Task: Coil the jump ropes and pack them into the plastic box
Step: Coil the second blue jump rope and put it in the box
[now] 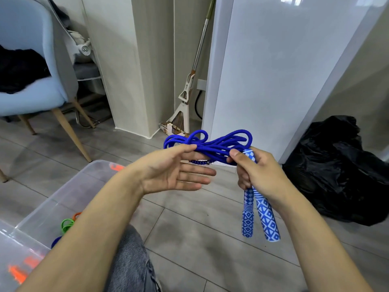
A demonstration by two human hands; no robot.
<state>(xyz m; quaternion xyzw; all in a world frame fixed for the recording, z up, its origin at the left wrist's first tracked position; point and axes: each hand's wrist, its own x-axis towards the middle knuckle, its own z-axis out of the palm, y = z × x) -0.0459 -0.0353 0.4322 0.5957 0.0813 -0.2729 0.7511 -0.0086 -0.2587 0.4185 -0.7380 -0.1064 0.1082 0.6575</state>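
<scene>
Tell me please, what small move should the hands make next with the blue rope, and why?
Probably carry the bundle left and down into the plastic box. The blue rope already lies in loops; the right hand grips both patterned handles and the loops' end, while the left hand, fingers straight, supports the other end. The box stands open at lower left.

The left forearm covers much of the plastic box (pixel 63 186), whose near end runs off the bottom-left edge. Inside it, a green coil (pixel 67 225) and an orange one (pixel 76 216) show only in part, and a dark blue piece (pixel 55 241) peeks out beside the arm (what it is cannot be told). The right hand (pixel 255 171) hides the upper parts of the patterned handles (pixel 266 216), and where the blue rope (pixel 210 144) joins them is unseen. The chair (pixel 31 70) is cut by the left edge.
</scene>
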